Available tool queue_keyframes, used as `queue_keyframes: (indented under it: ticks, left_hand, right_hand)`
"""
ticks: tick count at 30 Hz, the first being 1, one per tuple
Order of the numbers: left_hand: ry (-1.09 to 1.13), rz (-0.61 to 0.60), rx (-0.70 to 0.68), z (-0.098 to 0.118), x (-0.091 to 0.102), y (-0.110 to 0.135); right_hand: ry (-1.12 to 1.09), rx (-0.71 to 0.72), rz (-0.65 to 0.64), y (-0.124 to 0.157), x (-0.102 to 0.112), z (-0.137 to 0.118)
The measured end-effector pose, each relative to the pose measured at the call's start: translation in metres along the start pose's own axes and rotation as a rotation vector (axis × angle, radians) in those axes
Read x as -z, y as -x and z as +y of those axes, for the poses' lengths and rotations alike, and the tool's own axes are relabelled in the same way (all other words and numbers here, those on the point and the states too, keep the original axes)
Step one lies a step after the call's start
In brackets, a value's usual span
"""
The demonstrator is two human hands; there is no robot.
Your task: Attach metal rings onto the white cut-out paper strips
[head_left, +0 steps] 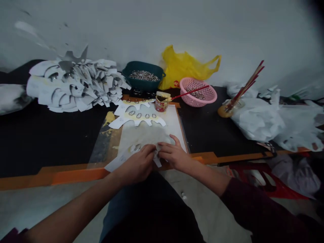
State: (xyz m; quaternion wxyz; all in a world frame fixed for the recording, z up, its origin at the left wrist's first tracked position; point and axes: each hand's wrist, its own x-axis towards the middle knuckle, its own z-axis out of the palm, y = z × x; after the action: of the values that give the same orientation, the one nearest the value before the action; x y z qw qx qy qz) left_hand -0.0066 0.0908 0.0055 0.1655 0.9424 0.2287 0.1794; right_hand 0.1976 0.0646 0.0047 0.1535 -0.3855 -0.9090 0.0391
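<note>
My left hand [143, 162] is closed at the near edge of the table, its fingertips pinched at a white cut-out piece [118, 161]. Facing it, my right hand [174, 156] has its fingertips at the same piece's right end, one finger raised; what lies between the fingertips is hidden. A metal ring [137, 147] shows on this piece, left of my left hand. Beyond my hands lies another white scalloped piece [121, 121], with several metal rings [139, 115] along a yellowish glue-like strip. A similar piece [120, 107] lies farther back.
Behind stand a small tub [161, 105] with a red stick [189, 92], a dark green basket [143, 84] and a pink basket [212, 96] of metal rings. White cut pieces [68, 94] pile at left. A jar of sticks [225, 110] and plastic bags [263, 118] stand right.
</note>
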Motion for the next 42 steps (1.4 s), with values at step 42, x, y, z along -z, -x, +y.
queue_keyframes:
  ticks: [42]
  left_hand:
    - [-0.373,0.296,0.163,0.024,-0.023,0.025]
  right_hand:
    - [-0.167,-0.586,0.12,-0.017,-0.001,-0.024]
